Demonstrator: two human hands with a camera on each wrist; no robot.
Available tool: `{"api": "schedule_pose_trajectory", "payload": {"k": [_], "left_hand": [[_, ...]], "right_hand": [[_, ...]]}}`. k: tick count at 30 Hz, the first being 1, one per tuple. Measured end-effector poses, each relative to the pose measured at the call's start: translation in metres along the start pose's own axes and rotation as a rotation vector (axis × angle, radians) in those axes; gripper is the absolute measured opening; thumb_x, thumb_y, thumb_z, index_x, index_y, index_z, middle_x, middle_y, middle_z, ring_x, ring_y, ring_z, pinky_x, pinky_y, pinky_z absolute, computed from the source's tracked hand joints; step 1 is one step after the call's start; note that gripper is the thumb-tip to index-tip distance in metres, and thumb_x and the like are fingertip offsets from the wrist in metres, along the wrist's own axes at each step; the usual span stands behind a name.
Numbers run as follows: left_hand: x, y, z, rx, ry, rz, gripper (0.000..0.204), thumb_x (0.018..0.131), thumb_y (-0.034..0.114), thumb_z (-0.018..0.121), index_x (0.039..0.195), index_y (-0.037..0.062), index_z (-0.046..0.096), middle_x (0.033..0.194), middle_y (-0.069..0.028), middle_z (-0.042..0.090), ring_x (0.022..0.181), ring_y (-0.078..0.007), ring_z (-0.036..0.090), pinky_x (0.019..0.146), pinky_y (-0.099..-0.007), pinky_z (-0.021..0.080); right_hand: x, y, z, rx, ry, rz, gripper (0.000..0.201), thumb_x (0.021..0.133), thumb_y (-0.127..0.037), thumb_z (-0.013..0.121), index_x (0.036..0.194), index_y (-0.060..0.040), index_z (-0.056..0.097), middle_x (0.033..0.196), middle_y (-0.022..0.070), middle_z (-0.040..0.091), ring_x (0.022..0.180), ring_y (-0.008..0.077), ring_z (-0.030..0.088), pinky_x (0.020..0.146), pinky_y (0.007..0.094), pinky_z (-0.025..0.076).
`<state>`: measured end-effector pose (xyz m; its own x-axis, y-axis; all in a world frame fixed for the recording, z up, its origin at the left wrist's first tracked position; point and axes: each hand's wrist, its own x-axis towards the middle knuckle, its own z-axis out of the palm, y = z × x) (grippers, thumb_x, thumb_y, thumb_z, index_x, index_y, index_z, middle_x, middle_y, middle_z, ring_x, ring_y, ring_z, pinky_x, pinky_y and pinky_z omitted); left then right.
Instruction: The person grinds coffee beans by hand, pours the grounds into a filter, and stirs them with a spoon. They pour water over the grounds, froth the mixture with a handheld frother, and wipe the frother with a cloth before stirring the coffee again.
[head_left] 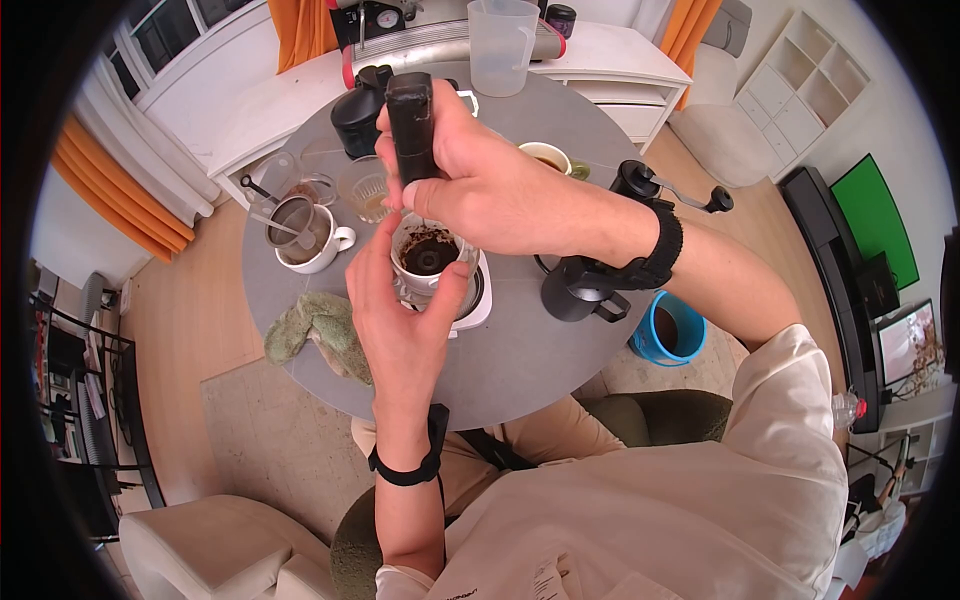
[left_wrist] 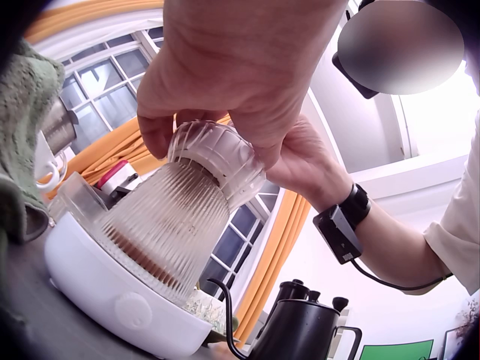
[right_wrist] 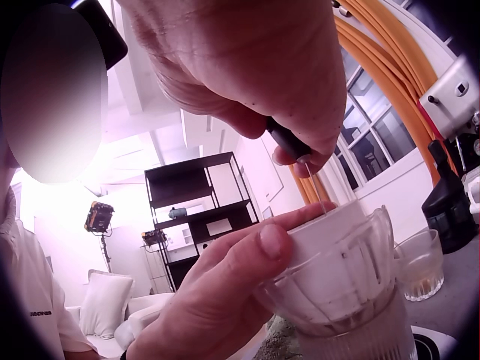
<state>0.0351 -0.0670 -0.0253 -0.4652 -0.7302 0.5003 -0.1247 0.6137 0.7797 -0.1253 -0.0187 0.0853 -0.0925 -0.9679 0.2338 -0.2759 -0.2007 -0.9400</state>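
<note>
My left hand (head_left: 400, 325) grips a clear dripper (left_wrist: 217, 154) with thumb and fingers on opposite sides of its rim. Inside it, a white paper filter (right_wrist: 328, 238) holds dark wet coffee grounds (head_left: 430, 254). Below is a ribbed glass carafe (left_wrist: 169, 221), some brown liquid low in it, on a white base (left_wrist: 112, 300) with a round knob. Above the dripper, my right hand (head_left: 505, 195) holds a black-handled tool (head_left: 410, 125) upright. Its thin metal shaft (right_wrist: 316, 184) runs down into the filter; the lower end is hidden.
Left on the grey round table (head_left: 500, 375) are a white cup (head_left: 318, 258) with a strainer, a glass (head_left: 362, 190) and a green cloth (head_left: 325, 335). Right are a black gooseneck kettle (head_left: 580, 290), a hand grinder (head_left: 632, 180) and, beside the table, a blue bucket (head_left: 648, 347).
</note>
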Motion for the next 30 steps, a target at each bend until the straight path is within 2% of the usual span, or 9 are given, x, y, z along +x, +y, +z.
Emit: {"api": "schedule_pose_trajectory", "payload": {"k": [2, 8, 11, 14, 17, 20, 23, 26, 30], "left_hand": [[0.0005, 0.0052, -0.0017, -0.021, -0.019, -0.034, 0.075, 0.082, 0.025, 0.089, 0.146, 0.0014, 0.059, 0.137, -0.018, 0.064, 0.129, -0.0342, 0.056, 0.108, -0.0453, 0.046], [0.0011, 0.0067, -0.0025, -0.02, -0.021, -0.039, 0.074, 0.082, 0.024, 0.089, 0.146, 0.0015, 0.059, 0.136, -0.0183, 0.064, 0.129, -0.0341, 0.056, 0.108, -0.0449, 0.046], [-0.0001, 0.0014, -0.0007, -0.002, 0.001, -0.007, 0.072, 0.085, 0.027, 0.086, 0.148, 0.0049, 0.06, 0.132, -0.0129, 0.064, 0.117, -0.0237, 0.058, 0.1, -0.0361, 0.046], [0.0002, 0.005, -0.0015, -0.03, -0.015, -0.031, 0.073, 0.082, 0.024, 0.089, 0.145, 0.0012, 0.059, 0.136, -0.0187, 0.064, 0.129, -0.0341, 0.057, 0.108, -0.0449, 0.047], [0.0008, 0.0047, -0.0016, -0.032, -0.014, -0.024, 0.073, 0.082, 0.023, 0.089, 0.145, 0.0007, 0.059, 0.135, -0.0189, 0.064, 0.129, -0.0343, 0.057, 0.108, -0.0451, 0.047], [-0.0002, -0.0015, 0.0, -0.005, 0.003, 0.013, 0.072, 0.085, 0.026, 0.087, 0.148, 0.0034, 0.059, 0.132, -0.013, 0.064, 0.117, -0.0233, 0.058, 0.1, -0.0357, 0.046], [0.0005, 0.0044, -0.0013, -0.039, -0.012, -0.025, 0.074, 0.082, 0.024, 0.089, 0.145, 0.0004, 0.059, 0.135, -0.0187, 0.064, 0.129, -0.0344, 0.057, 0.108, -0.0451, 0.047], [0.0002, 0.0006, -0.0002, -0.007, 0.0, -0.001, 0.073, 0.085, 0.028, 0.087, 0.148, 0.0035, 0.059, 0.131, -0.013, 0.064, 0.115, -0.0237, 0.058, 0.1, -0.0363, 0.046], [0.0001, 0.0003, -0.0002, -0.002, 0.003, -0.003, 0.074, 0.085, 0.029, 0.088, 0.148, 0.0037, 0.059, 0.13, -0.013, 0.063, 0.114, -0.0239, 0.058, 0.1, -0.0366, 0.046]], "right_hand": [[0.0005, 0.001, -0.0003, -0.001, -0.002, -0.004, 0.047, 0.095, 0.013, 0.052, 0.136, -0.0002, 0.033, 0.121, 0.0082, 0.05, 0.108, 0.017, 0.06, 0.1, 0.037, 0.052], [0.0003, 0.0008, -0.0005, -0.006, -0.002, -0.003, 0.047, 0.095, 0.013, 0.052, 0.136, -0.0004, 0.033, 0.121, 0.0082, 0.05, 0.107, 0.0169, 0.06, 0.1, 0.0367, 0.052], [0.0012, 0.0025, -0.0004, -0.009, 0.0, -0.013, 0.047, 0.096, 0.013, 0.052, 0.136, -0.0005, 0.033, 0.121, 0.0081, 0.05, 0.108, 0.0169, 0.06, 0.1, 0.0366, 0.052], [0.0005, 0.0004, -0.0002, -0.014, 0.004, -0.007, 0.046, 0.096, 0.013, 0.053, 0.136, -0.0005, 0.033, 0.121, 0.008, 0.05, 0.108, 0.0169, 0.06, 0.1, 0.0367, 0.052], [0.0011, 0.0011, -0.0002, -0.014, 0.009, -0.006, 0.046, 0.096, 0.013, 0.053, 0.135, -0.0005, 0.034, 0.121, 0.0081, 0.051, 0.108, 0.017, 0.06, 0.101, 0.0368, 0.052], [0.0009, 0.0002, -0.0002, -0.018, 0.011, -0.001, 0.046, 0.096, 0.013, 0.053, 0.135, -0.0005, 0.034, 0.121, 0.0081, 0.051, 0.108, 0.017, 0.06, 0.101, 0.0369, 0.053], [0.0015, 0.001, 0.0, -0.019, 0.009, -0.008, 0.046, 0.095, 0.013, 0.053, 0.135, -0.0002, 0.034, 0.121, 0.0081, 0.051, 0.108, 0.017, 0.06, 0.101, 0.0369, 0.053], [0.0018, 0.0015, -0.0002, -0.022, 0.007, -0.007, 0.047, 0.095, 0.013, 0.053, 0.136, -0.0006, 0.033, 0.121, 0.008, 0.051, 0.108, 0.0169, 0.06, 0.101, 0.037, 0.053], [0.0021, 0.0011, -0.0005, -0.003, 0.006, -0.026, 0.05, 0.094, 0.013, 0.053, 0.137, -0.0018, 0.033, 0.12, 0.0079, 0.05, 0.108, 0.0168, 0.06, 0.101, 0.0377, 0.053]]}}
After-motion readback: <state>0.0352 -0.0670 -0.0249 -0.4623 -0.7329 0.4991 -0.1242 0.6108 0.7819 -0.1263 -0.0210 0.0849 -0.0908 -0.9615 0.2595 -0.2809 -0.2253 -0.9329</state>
